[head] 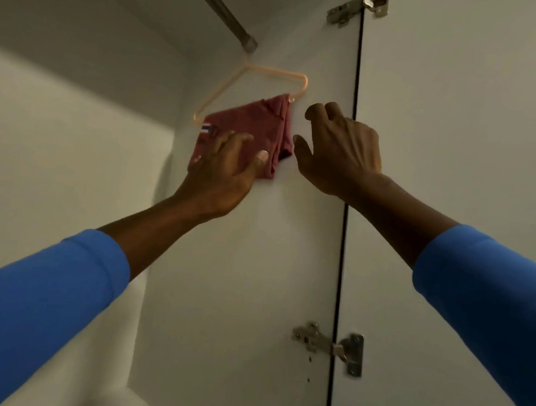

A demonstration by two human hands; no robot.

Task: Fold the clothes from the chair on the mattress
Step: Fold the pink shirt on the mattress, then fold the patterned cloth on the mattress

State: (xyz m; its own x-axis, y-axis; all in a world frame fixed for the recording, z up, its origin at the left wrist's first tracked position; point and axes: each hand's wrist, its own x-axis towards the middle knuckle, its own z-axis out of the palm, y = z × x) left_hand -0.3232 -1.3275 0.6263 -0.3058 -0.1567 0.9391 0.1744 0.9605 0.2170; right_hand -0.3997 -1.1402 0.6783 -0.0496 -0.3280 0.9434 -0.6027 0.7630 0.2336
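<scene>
Two hands raised to peach hanger (282, 72), which hangs under the rod (223, 10). Red garment (253, 122) draped on hanger's lower bar. Left hand (224, 174) below hanger, fingers and thumb curled onto garment, holding it. Right hand (340, 154) just right of hanger, fingers loosely bent, grasping nothing.

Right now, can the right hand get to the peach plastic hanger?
Probably yes. The right hand is open, holds nothing, and sits just below the right end of the peach plastic hanger, with only bare white wardrobe wall between them.
</scene>
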